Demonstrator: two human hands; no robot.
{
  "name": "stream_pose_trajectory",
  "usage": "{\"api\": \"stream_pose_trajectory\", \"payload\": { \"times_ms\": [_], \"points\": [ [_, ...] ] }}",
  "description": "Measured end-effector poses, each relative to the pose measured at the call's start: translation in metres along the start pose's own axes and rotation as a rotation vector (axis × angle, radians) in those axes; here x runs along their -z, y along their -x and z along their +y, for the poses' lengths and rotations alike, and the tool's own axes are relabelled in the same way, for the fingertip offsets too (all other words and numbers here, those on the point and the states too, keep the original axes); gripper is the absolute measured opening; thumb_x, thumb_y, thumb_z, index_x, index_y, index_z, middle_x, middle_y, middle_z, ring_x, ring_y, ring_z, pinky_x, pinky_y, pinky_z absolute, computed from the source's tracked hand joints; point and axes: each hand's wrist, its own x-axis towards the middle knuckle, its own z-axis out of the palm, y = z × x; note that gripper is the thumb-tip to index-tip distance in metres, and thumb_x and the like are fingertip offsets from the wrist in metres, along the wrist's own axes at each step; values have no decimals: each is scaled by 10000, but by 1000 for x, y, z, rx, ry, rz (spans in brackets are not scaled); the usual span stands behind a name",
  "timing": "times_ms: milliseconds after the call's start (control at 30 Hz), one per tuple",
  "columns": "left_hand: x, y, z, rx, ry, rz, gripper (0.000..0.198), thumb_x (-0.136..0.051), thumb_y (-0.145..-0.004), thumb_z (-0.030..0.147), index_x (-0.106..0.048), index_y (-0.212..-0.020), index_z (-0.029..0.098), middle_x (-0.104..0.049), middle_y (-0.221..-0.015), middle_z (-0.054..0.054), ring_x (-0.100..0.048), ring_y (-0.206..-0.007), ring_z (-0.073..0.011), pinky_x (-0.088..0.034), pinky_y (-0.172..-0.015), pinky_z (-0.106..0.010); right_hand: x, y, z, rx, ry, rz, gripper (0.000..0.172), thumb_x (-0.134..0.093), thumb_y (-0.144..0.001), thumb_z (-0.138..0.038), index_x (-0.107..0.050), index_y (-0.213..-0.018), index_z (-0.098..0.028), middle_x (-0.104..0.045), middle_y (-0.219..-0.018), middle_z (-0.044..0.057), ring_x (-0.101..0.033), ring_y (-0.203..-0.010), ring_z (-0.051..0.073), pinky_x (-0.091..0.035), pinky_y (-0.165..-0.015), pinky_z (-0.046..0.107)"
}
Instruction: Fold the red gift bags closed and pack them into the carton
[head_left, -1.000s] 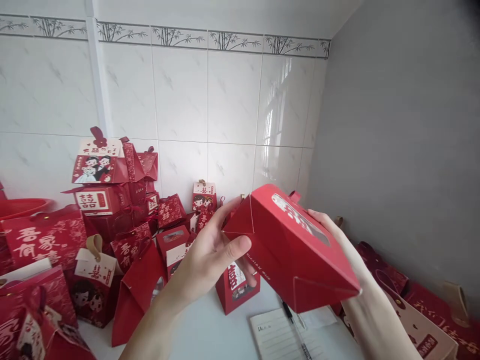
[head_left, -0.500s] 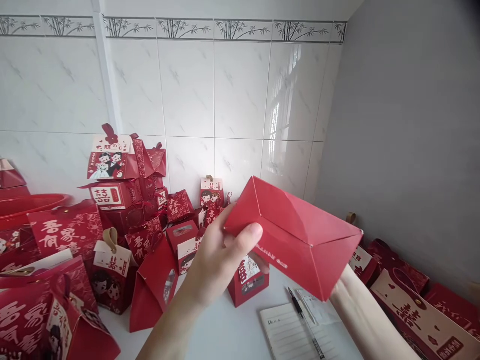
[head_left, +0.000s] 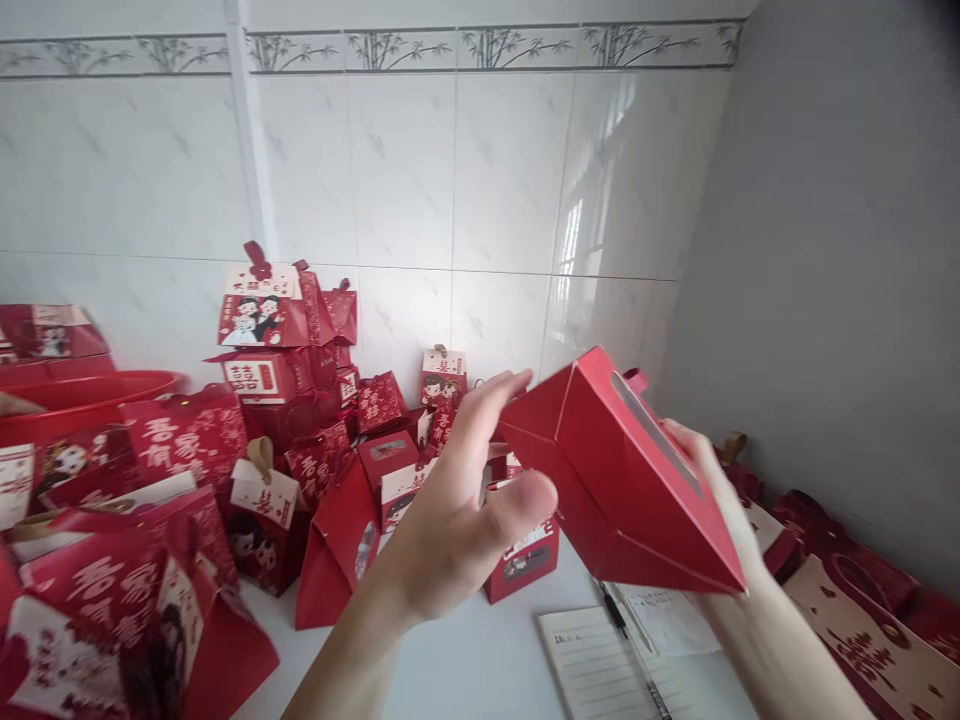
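One red box (head_left: 600,490) is held aloft above the desk (head_left: 450,660), near the middle of your view, tilted so that its creased panel is turned toward you and its oblong window faces up and to the right. Your right hand (head_left: 705,475) grasps the box along its far right side, the fingers partly hidden by it. Your left hand (head_left: 457,530) is spread, thumb and fingers parted, at the box's left end; whether it makes contact you cannot tell from this angle. Beneath the box lies a lined notebook (head_left: 589,665) with a pen (head_left: 634,645) resting across it. Behind your left hand stands a smaller windowed box (head_left: 534,565). To your left, note the stacked gift boxes (head_left: 281,375) before the tiled wall (head_left: 405,180), and the red basin (head_left: 120,390); to your right, a cream-fronted box (head_left: 870,640).
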Motion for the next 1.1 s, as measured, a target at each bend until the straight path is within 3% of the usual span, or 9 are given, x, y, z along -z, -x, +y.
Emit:
{"api": "stream_pose_trajectory", "payload": {
  "times_ms": [67, 133, 233, 333, 467, 633, 767, 900, 1100],
  "points": [
    [1, 1, 7, 20, -72, 37, 679, -504, -819, 623, -379, -1388, 276, -316, -1491, -58, -252, -1377, -337, -291, -1100, -509, 4, 2, -5, 15, -11, 94, 255, -668, -754, -440, -657, -891, -226, -634, -751, 5, -563, -535, 140, -455, -404, 214],
    [1, 2, 10, 76, -202, 19, 696, -582, -804, 547, -342, -1405, 292, -332, -1485, -47, -282, -1365, -333, -300, -1090, -505, 9, 4, -5, 115, 28, 132, 278, -709, -742, -409, -654, -968, -256, -635, -835, 4, -579, -614, 139, -469, -452, 204],
    [2, 1, 5, 196, -367, -45, 787, -656, -747, 514, -315, -1418, 283, -481, -1376, -76, -436, -1263, -345, -381, -1015, -497, 16, 10, -5, 347, 251, -35, 263, -720, -761, -356, -657, -1003, -275, -643, -921, 17, -604, -738, 158, -510, -536, 214],
    [-2, 3, -4, 319, -361, -68, 647, -628, -747, 561, -471, -1289, 247, -659, -1086, -70, -628, -983, -312, -503, -823, -440, 18, 15, -7, 436, 365, -210, 245, -691, -796, -327, -652, -1030, -265, -659, -973, 31, -631, -779, 174, -545, -576, 224],
    [-13, 15, -15, 316, -145, 40, 558, -695, -731, 478, -501, -1203, 251, -638, -1131, -50, -624, -1004, -260, -522, -813, -362, 20, 15, -14, 326, 371, -365, 278, -657, -829, -345, -626, -1095, -270, -671, -1003, 35, -657, -770, 173, -565, -568, 205],
    [-25, 41, -29, 286, 56, 224, 464, -655, -800, 381, -476, -1192, 210, -645, -1105, -71, -618, -1024, -243, -512, -853, -354, 21, 15, -17, 25, 421, -774, 495, -680, -807, -322, -537, -1278, -270, -593, -1225, 65, -580, -1095, 271, -553, -866, 347],
    [-28, 63, -33, 337, 45, 357, 427, -657, -798, 355, -484, -1160, 209, -649, -1083, -71, -634, -982, -243, -518, -826, -350, 13, 23, -15, -92, 456, -871, 599, -710, -775, -227, -492, -1331, -275, -591, -1233, 62, -567, -1114, 282, -511, -937, 409],
    [-32, 86, -28, 341, 57, 464, 379, -660, -780, 341, -504, -1090, 190, -660, -1026, -78, -650, -911, -238, -517, -804, -344, 10, 31, -10, -53, 561, -939, 595, -727, -750, -247, -522, -1307, -279, -628, -1176, 53, -626, -1008, 276, -563, -851, 398],
    [-35, 125, -20, 319, 80, 670, 422, -674, -743, 372, -513, -1082, 179, -667, -956, -68, -644, -852, -229, -510, -746, -311, 22, 50, 18, 124, 699, -906, 608, -761, -666, -416, -613, -1239, -275, -678, -1093, 70, -672, -918, 307, -608, -700, 334]
  ]
}}
